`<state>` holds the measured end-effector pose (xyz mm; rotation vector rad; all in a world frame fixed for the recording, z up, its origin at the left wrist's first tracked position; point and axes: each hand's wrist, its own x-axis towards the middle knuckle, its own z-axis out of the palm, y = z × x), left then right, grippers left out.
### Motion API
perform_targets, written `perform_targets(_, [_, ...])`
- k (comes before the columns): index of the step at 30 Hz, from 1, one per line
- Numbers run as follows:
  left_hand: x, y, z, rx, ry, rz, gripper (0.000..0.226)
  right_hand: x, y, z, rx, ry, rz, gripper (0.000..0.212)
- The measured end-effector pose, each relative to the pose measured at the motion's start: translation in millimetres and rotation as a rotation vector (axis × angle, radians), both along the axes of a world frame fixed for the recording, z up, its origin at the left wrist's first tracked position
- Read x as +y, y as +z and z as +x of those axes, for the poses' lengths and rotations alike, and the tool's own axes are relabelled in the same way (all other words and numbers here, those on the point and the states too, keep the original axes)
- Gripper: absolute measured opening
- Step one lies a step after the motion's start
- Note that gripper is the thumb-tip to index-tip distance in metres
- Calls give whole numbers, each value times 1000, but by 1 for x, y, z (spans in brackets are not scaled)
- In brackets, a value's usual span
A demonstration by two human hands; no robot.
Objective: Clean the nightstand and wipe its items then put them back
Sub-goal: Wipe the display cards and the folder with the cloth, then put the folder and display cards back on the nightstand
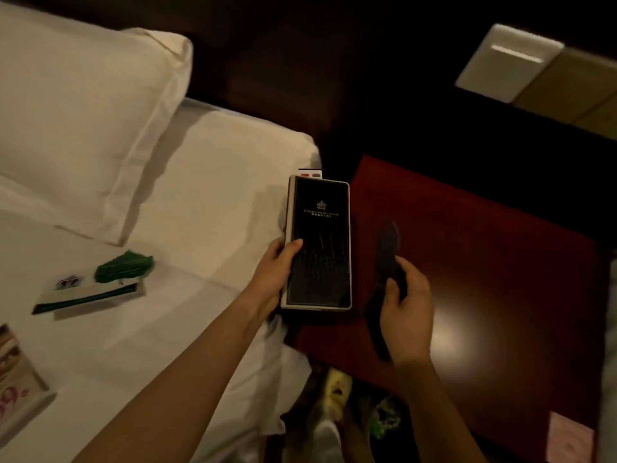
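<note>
The left hand (273,269) holds a black folder (319,242) by its long left side, with the thumb lying flat on the cover and the other fingers tucked under it. The arm reaches out straight from the bottom left. The right hand (405,315) is curled tight around a dark cloth (387,248), and one end of the cloth sticks up past the fingers. The folder has a silver rim and a small gold crest with a line of gold letters, too blurry to read. It sits over the gap between the white bed (207,182) and the red-brown nightstand (484,262). The cloth is over the nightstand's left part. A pink paper (571,439) lies on its near corner.
</note>
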<state>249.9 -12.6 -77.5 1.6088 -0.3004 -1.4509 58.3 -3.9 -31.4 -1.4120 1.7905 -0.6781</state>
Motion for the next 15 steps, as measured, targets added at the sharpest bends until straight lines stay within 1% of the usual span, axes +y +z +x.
perform_targets(4, [-24,-20,-47,4,-78,40,5,-13,-17,-67,152,-13,88,38])
perform_targets(7, [-41,-34,-68,-10,-119,66,12,-18,-28,-111,262,-40,108,39])
perform_targets(10, [-53,-43,-80,-42,-149,74,8,-15,-37,-147,355,-103,91,38])
perform_targets(13, [-61,-52,-84,-70,-170,79,5,-3,-49,-175,425,-130,143,39])
perform_targets(15, [-63,-61,-83,-96,-209,93,7,9,-58,-189,437,-141,178,40])
